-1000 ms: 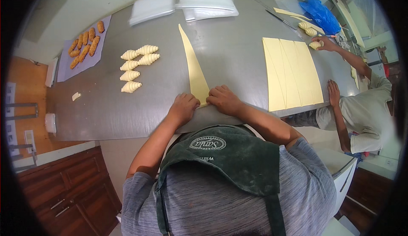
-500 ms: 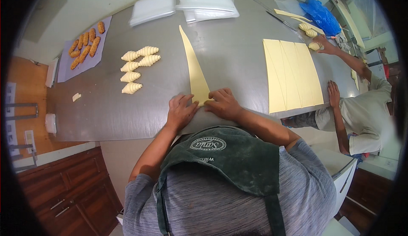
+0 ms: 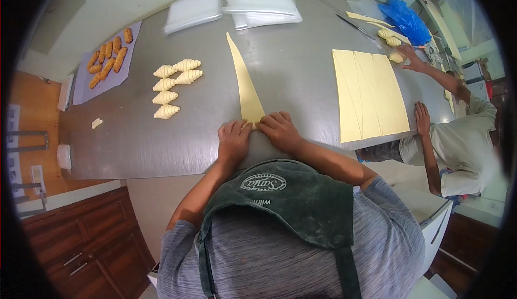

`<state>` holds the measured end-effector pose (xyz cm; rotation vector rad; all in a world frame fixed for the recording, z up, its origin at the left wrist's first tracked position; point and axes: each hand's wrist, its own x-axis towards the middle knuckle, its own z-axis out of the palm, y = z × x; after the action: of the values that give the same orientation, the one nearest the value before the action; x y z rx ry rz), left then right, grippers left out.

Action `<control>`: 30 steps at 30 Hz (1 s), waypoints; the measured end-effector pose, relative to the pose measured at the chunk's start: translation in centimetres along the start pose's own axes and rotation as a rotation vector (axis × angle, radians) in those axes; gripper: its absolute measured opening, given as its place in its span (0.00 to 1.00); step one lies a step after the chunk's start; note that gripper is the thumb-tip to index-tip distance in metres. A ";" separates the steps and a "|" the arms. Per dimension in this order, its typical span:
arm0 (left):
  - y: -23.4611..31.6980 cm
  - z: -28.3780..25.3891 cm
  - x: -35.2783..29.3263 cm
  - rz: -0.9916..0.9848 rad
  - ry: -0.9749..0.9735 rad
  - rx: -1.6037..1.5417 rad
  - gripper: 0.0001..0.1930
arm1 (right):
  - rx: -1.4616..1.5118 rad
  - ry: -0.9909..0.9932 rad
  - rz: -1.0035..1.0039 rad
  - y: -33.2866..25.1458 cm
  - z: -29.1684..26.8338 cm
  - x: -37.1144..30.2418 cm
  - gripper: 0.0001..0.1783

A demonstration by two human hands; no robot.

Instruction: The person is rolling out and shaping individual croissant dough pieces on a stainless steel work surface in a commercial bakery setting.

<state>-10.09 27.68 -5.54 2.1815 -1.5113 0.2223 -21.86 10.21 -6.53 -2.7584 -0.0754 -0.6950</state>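
Note:
A long, pale yellow dough triangle (image 3: 248, 88) lies on the metal table, its thin tip pointing away from me. My left hand (image 3: 235, 141) and my right hand (image 3: 281, 132) are at its wide near end, fingers curled and pressed onto the edge. Between the fingertips that edge looks slightly rolled up; the fingers partly hide it. To the left sit several shaped raw croissants (image 3: 166, 97). On the right lies a flat dough sheet (image 3: 370, 97) marked by slanting cut lines.
Browned crumbed rolls (image 3: 112, 59) rest on purple paper at far left. Stacked clear plastic bags (image 3: 264, 5) lie at the back. At right, a co-worker's hand (image 3: 413, 59) is beside a rolled croissant (image 3: 397, 57). A blue plastic bag (image 3: 406, 21) and a long knife (image 3: 355, 25) lie behind.
My two hands have come closer together at the dough's wide end, and the near edge is gathered between them. The co-worker's far hand has shifted slightly off the rolled croissant.

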 end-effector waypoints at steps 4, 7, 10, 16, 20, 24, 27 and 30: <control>1.6 0.4 -2.0 0.031 -0.152 0.126 0.28 | -0.051 -0.105 0.013 -2.5 -0.9 -0.9 0.30; 2.0 0.0 -2.0 -0.017 -0.265 0.091 0.32 | -0.090 -0.272 0.034 -2.5 -0.9 -1.4 0.39; 1.4 -0.4 -0.4 -0.027 -0.272 0.091 0.33 | -0.149 -0.315 0.044 -2.1 -0.6 -0.2 0.44; 2.1 0.5 -1.8 -0.088 -0.234 -0.002 0.34 | -0.006 -0.301 0.071 -2.5 -0.5 -0.9 0.47; 0.5 1.3 0.7 -0.099 -0.248 0.103 0.36 | -0.098 -0.286 0.087 -1.2 0.3 1.6 0.48; 1.2 0.9 -0.2 -0.121 -0.250 0.025 0.35 | -0.039 -0.263 0.108 -1.6 0.3 0.5 0.48; 0.7 1.5 0.0 -0.108 -0.276 -0.023 0.34 | -0.004 -0.282 0.096 -1.1 1.0 0.7 0.49; -1.0 1.5 2.9 -0.135 -0.238 0.008 0.36 | -0.081 -0.340 0.147 -0.1 1.5 2.7 0.50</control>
<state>-8.28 24.84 -5.96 2.3733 -1.4767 -0.0786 -18.81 10.68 -6.54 -2.8944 0.0847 -0.1910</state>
